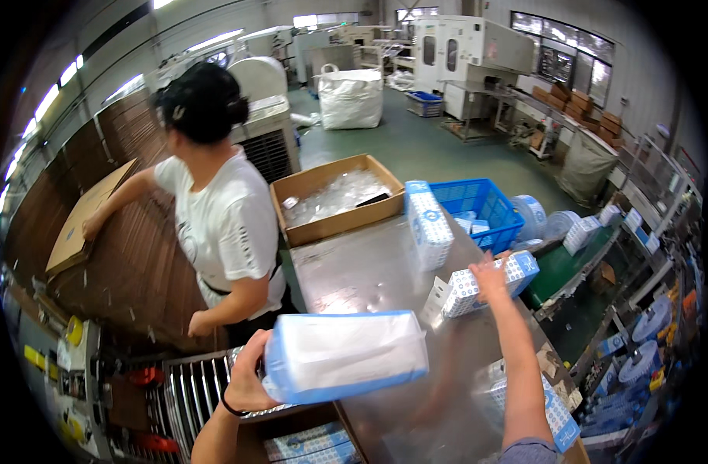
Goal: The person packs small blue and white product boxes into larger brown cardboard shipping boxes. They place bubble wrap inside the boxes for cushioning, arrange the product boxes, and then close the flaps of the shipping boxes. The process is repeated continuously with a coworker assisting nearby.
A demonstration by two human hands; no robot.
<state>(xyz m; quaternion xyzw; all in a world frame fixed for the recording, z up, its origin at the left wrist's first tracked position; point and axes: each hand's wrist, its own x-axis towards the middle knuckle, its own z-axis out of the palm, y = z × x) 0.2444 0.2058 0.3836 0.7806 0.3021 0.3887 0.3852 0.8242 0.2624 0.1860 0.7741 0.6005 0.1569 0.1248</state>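
My left hand (248, 379) grips one end of a blue-and-white soft pack (350, 352), raised in front of me over the near edge of the metal table (334, 278). Out to the right, my right hand (491, 278) has its fingers over the top of a white box with blue dots (462, 298), which lies on the table. An end flap of that box sticks out on its left. Beyond it stands a similar dotted box (429, 226) on end. Another dotted box (557, 414) lies beside my right forearm, partly hidden by it.
An open carton of clear plastic (338, 193) and a blue crate (485, 205) sit at the table's far side. Below left are a roller conveyor (195, 394) and an open carton holding packs (315, 447). A co-worker (222, 209) handles flat cardboard on the left. A green belt (570, 267) runs right.
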